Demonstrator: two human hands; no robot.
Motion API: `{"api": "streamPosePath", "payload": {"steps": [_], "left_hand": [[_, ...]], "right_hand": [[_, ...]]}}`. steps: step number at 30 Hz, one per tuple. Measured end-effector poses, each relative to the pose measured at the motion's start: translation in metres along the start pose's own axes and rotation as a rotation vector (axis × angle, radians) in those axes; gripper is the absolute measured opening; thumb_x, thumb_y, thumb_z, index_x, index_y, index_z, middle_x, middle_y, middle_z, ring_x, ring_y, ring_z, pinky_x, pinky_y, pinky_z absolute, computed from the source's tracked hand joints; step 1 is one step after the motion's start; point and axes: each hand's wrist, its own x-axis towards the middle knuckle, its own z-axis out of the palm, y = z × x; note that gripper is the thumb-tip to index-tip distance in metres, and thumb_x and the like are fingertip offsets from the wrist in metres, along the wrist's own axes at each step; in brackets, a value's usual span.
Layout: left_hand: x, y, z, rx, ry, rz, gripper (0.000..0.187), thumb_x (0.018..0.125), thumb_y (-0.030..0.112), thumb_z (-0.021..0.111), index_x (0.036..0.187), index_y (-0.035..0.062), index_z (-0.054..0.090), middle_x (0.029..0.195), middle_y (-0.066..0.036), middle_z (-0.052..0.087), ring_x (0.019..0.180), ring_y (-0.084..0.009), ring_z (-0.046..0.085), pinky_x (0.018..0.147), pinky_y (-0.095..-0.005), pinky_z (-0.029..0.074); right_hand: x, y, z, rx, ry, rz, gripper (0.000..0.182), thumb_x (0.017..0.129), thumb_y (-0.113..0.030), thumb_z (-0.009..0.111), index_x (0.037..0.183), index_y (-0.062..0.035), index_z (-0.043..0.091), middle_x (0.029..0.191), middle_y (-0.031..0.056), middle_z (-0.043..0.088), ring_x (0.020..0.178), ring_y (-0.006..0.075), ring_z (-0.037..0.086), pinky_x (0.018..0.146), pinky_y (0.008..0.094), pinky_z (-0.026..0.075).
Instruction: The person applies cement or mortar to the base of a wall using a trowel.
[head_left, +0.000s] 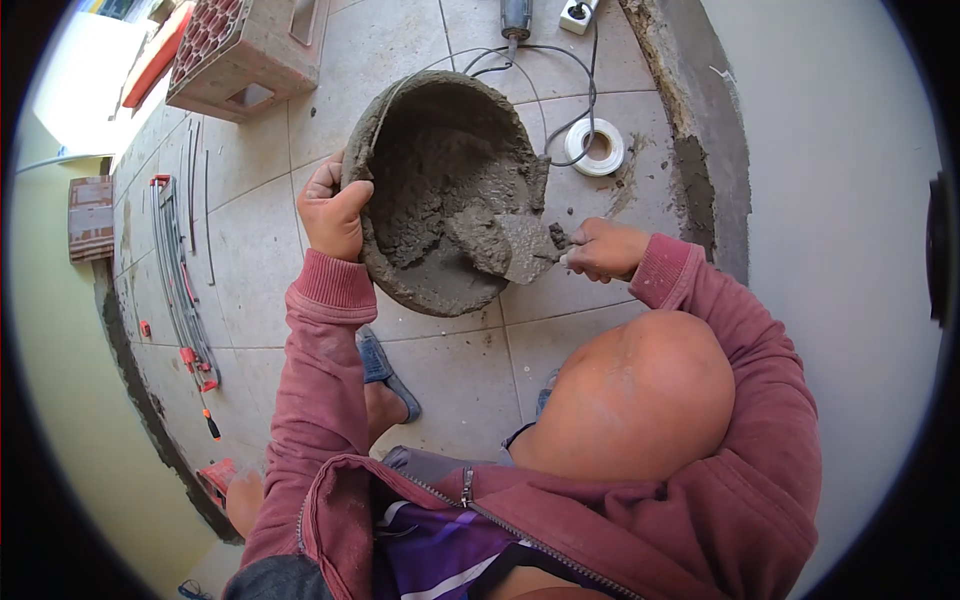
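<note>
A round bucket [445, 303], its rim crusted with grey, is tilted so that its mouth faces me. Wet mortar [410, 215] coats the inside and lies heaped in the lower part. With fingers outside and thumb over the edge, my left hand [337, 208] grips the bucket's left rim. My right hand [608, 250] is closed round the handle of a trowel, mostly hidden by the fingers. The trowel blade [527, 248], smeared with mortar, lies across the bucket's lower right rim, with a lump of mortar beside it.
Beyond the bucket lie a white tape roll [594, 147], a corded power tool [516, 18] and a power strip [577, 14]. A hollow block [240, 60] stands upper left. Left on the tiles are a long tile cutter [180, 280] and a screwdriver [210, 424]. A wall [830, 200] rises right.
</note>
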Motion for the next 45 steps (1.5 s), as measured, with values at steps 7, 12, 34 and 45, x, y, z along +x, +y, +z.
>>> {"api": "streamPosePath", "payload": {"steps": [7, 12, 34, 45], "left_hand": [[0.003, -0.007, -0.018, -0.008, 0.009, -0.011, 0.029, 0.064, -0.004, 0.05, 0.093, -0.0065, 0.054, 0.078, -0.003, 0.056, 0.068, -0.0083, 0.05, 0.067, -0.019, 0.04], [0.01, -0.012, -0.034, -0.044, -0.025, -0.033, 0.031, 0.064, -0.005, 0.048, 0.095, -0.0068, 0.053, 0.081, -0.003, 0.056, 0.07, -0.0093, 0.05, 0.069, -0.0199, 0.04], [0.007, -0.01, -0.025, -0.023, -0.07, -0.012, 0.03, 0.065, -0.004, 0.047, 0.095, -0.0065, 0.053, 0.086, -0.005, 0.057, 0.073, -0.0108, 0.051, 0.072, -0.0213, 0.04], [0.004, -0.009, -0.019, -0.005, -0.063, -0.018, 0.03, 0.065, -0.005, 0.047, 0.094, -0.0063, 0.053, 0.082, -0.004, 0.056, 0.071, -0.0097, 0.051, 0.072, -0.021, 0.04]], "right_hand": [[-0.002, 0.014, 0.017, -0.45, 0.548, -0.443, 0.041, 0.066, -0.032, 0.062, 0.084, 0.0042, 0.057, 0.076, 0.0207, 0.058, 0.079, 0.0367, 0.055, 0.068, 0.0398, 0.044], [-0.024, 0.032, 0.001, 0.445, 0.086, -0.357, 0.03, 0.071, -0.027, 0.061, 0.078, 0.0019, 0.054, 0.063, 0.01, 0.055, 0.056, 0.019, 0.056, 0.049, 0.0311, 0.045], [0.039, 0.183, -0.015, 0.361, 1.032, -0.142, 0.03, 0.075, -0.014, 0.055, 0.097, 0.0022, 0.043, 0.071, 0.0113, 0.055, 0.051, 0.0145, 0.051, 0.044, 0.0266, 0.045], [0.089, 0.166, -0.049, 0.929, 1.023, 0.098, 0.028, 0.074, -0.018, 0.056, 0.088, 0.0021, 0.042, 0.068, 0.0111, 0.05, 0.047, 0.0189, 0.051, 0.037, 0.0323, 0.041]]}}
